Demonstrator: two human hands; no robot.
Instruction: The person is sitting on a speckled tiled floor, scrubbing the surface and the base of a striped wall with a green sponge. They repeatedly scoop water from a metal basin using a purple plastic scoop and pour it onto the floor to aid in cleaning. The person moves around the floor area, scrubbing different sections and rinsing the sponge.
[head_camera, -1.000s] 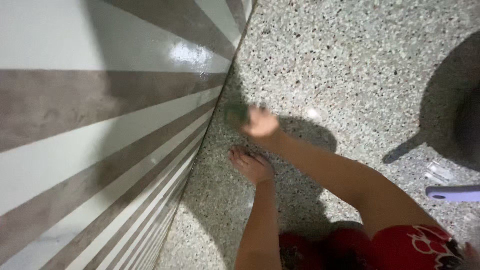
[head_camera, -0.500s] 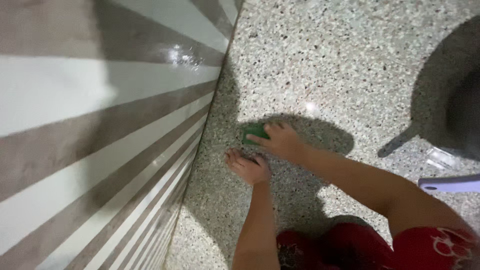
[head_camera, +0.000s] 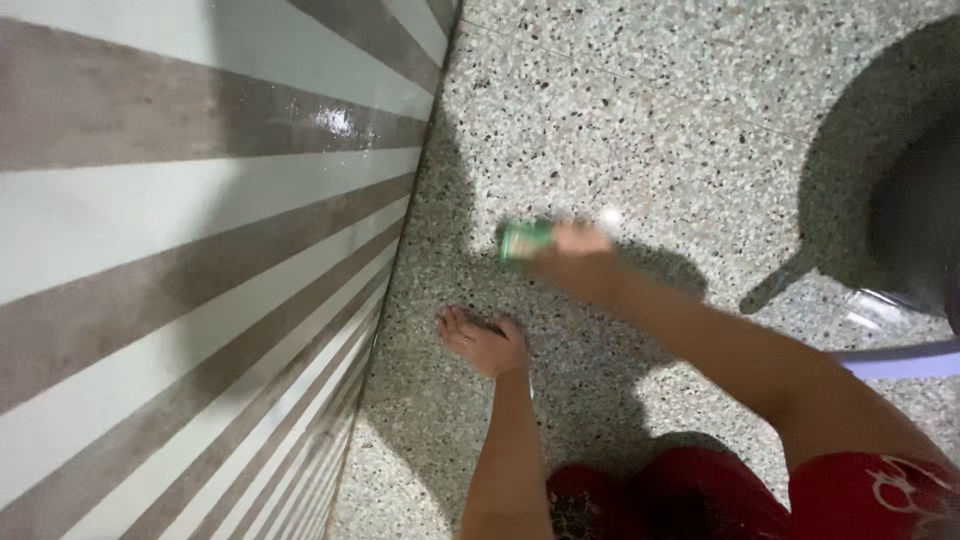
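Note:
My right hand (head_camera: 582, 258) is blurred with motion and grips a small green scrubbing pad (head_camera: 525, 240) against the speckled terrazzo floor (head_camera: 640, 120). It is a short way from the foot of the striped wall (head_camera: 200, 200). My left hand (head_camera: 482, 342) lies flat on the floor just below, palm down, fingers spread toward the wall, holding nothing. Both forearms reach in from the bottom edge, beside my red clothing (head_camera: 850, 490).
The glossy wall with grey and white bands fills the left half. A dark rounded object (head_camera: 920, 200) and its shadow stand at the right edge. Below it lie a pale lilac handle (head_camera: 900, 360) and a clear plastic piece (head_camera: 870, 305).
My right hand has swept the green pad over the floor, first toward me, then up and to the right, away from the wall. My left hand has stayed planted.

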